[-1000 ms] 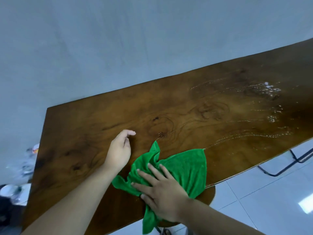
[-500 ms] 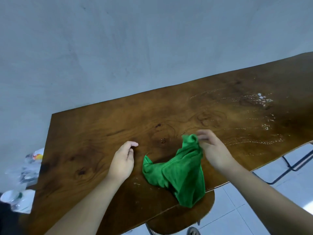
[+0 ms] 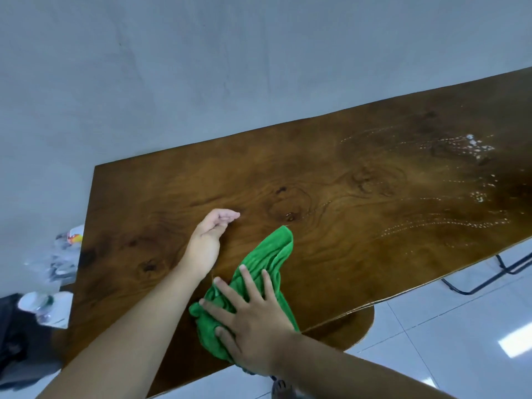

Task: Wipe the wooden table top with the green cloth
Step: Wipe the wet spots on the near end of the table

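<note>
The green cloth point(image 3: 270, 254) lies bunched and stretched out on the dark wooden table top point(image 3: 359, 203), near its front edge. My right hand point(image 3: 250, 323) presses flat on the cloth's near end with its fingers spread. My left hand point(image 3: 208, 240) rests on its edge on the bare wood just left of the cloth, fingers loosely curled, holding nothing. White droplets and wet streaks point(image 3: 472, 151) mark the right part of the table top.
A grey wall point(image 3: 201, 67) runs behind the table. Bottles and clutter point(image 3: 60, 254) sit past the table's left end. A round wooden stool seat point(image 3: 351, 326) shows under the front edge, and black metal legs point(image 3: 489, 280) stand on the white tiled floor.
My right hand let go of the cloth's far corner, came back toward the front edge and now presses flat on the cloth. The cloth lies longer and flatter. The left hand barely moved.
</note>
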